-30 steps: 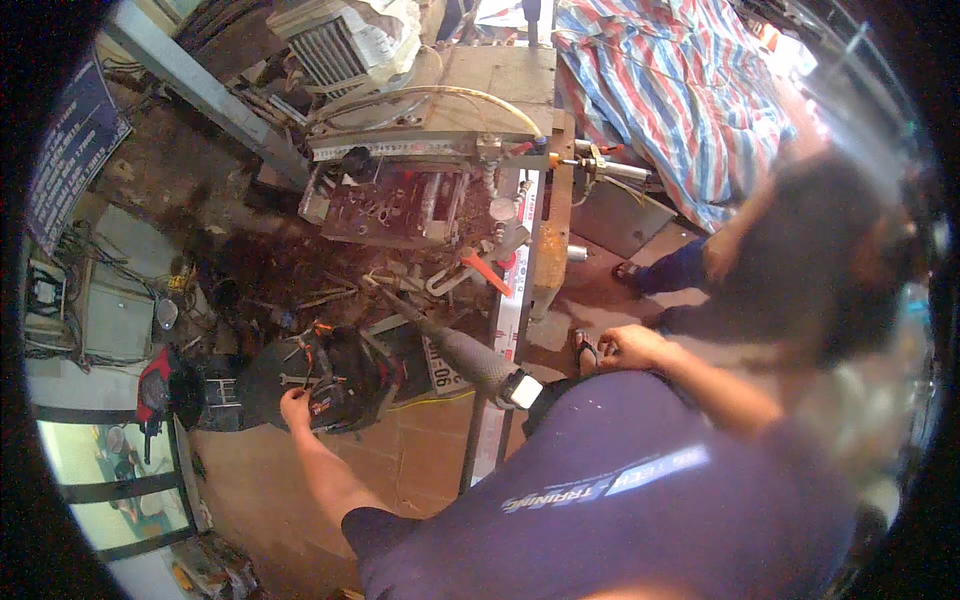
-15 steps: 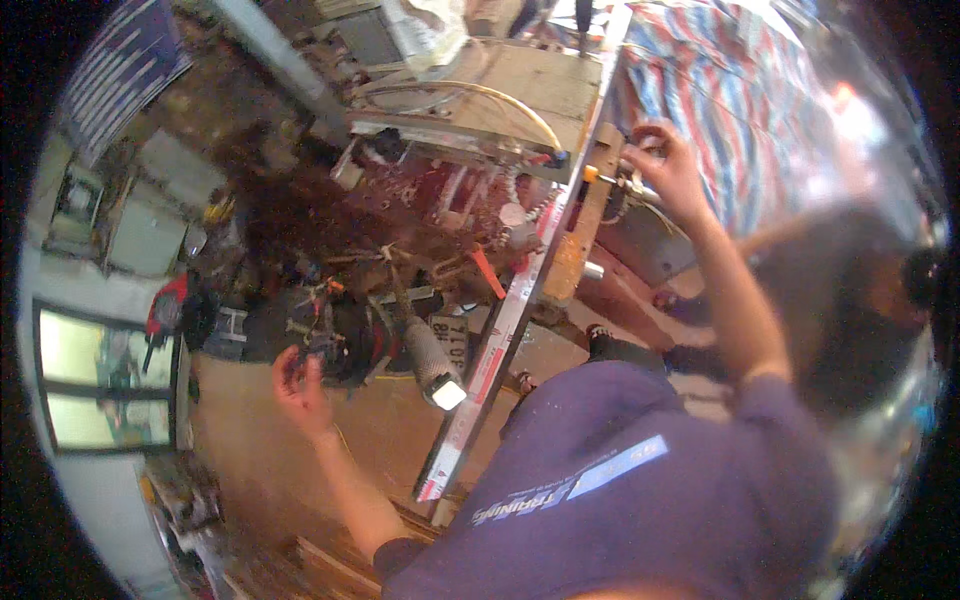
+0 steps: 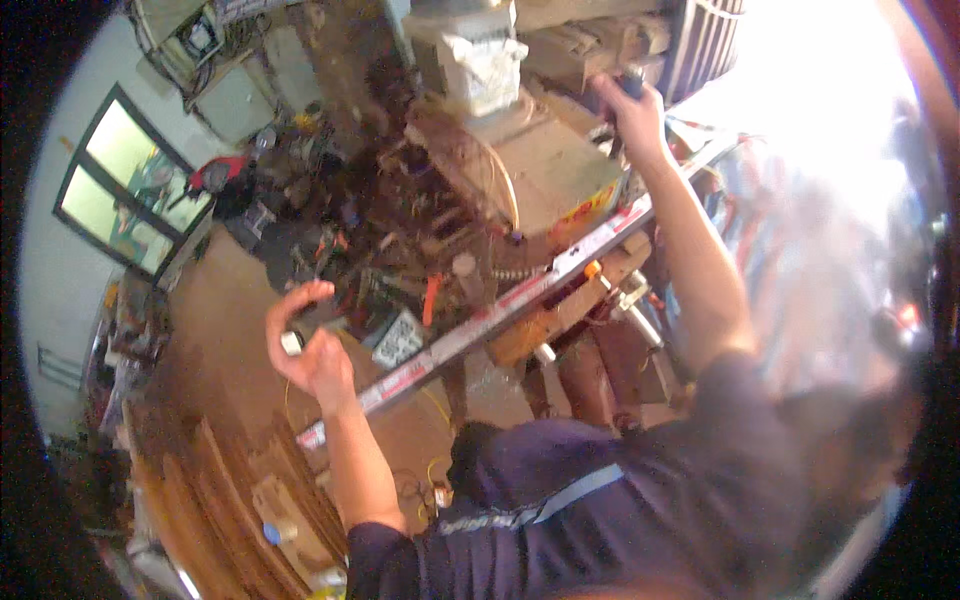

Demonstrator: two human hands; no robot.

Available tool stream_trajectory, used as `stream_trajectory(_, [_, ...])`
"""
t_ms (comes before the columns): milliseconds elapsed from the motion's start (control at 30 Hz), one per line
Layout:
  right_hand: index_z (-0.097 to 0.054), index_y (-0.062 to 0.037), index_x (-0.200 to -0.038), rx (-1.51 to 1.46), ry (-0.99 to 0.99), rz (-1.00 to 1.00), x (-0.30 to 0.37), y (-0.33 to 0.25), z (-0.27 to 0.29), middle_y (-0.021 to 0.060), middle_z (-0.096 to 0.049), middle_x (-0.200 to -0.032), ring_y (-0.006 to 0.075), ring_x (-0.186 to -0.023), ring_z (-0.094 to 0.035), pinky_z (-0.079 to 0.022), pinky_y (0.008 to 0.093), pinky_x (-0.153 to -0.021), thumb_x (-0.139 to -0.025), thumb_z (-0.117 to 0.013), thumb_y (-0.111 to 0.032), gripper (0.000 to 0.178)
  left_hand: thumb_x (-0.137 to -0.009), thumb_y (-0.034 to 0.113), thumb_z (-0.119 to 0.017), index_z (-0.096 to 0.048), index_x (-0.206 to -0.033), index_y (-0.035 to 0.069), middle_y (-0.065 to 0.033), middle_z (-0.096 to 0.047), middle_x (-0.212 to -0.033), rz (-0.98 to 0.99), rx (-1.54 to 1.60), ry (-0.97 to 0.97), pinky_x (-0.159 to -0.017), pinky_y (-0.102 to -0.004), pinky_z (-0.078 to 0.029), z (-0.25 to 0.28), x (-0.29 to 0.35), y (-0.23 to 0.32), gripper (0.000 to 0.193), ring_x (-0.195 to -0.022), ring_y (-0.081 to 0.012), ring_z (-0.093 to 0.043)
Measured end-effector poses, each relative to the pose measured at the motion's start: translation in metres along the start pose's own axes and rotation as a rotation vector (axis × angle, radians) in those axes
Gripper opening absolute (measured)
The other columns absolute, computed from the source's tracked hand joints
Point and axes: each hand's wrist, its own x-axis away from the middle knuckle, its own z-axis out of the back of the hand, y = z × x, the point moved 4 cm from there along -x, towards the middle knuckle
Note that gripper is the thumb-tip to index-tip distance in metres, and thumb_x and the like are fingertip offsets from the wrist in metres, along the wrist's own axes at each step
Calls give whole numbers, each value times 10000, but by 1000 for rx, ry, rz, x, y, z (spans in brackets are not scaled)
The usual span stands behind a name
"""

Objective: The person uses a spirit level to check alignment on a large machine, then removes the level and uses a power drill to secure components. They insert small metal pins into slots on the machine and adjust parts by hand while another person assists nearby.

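Note:
My left hand is raised in front of the lower left part of a long metal bar with red and white film. Its thumb and fingers curve apart. A small white end shows in the gap; whether the hand touches it, I cannot tell. My right hand is up beyond the bar, its fingers closed round a dark, stubby object that is mostly hidden. Below the bar sits a wooden block, and beside that a metal clamp-like fitting with an orange part.
Scrap parts and tools lie heaped at the back left, with an orange-red strip and a number plate nearby. A white container stands behind. Wooden boards are at lower left. Striped sheeting hangs at right, partly washed out by glare.
The view has turned and the bar lies at a flatter slant. My right hand has left the clamp-like fitting and moved up and away. The grey cylinder seen before is no longer plain to see.

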Motion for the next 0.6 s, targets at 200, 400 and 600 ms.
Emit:
stream_trajectory(200, [-714,-142,-832,-353,9,-60,-7,14,-2,2,-615,-684,164,-587,-594,-457,381,-514,-1078,-640,-553,485,-962,611,-730,-597,-915,60,-80,-571,-764,-35,-1,-59,-808,-444,-457,17,-4,-20,569,-748,-239,-549])
stream_trajectory(400, [-626,-194,-765,-433,100,-301,-9,8,-3,-38,-516,-643,119,-503,-458,-321,318,-471,-1038,-649,-666,545,-953,913,-459,-608,-903,78,-66,-563,-750,-16,97,-67,-848,-442,-437,11,-10,-18,849,-757,-240,-549])
stream_trajectory(600, [-667,-135,-784,-370,-6,-228,-7,7,-2,-10,-566,-636,113,-495,-496,-351,292,-469,-1040,-668,-665,588,-998,835,-501,-607,-943,68,-65,-567,-782,-42,17,-84,-863,-464,-452,11,-7,-22,777,-780,-236,-550])
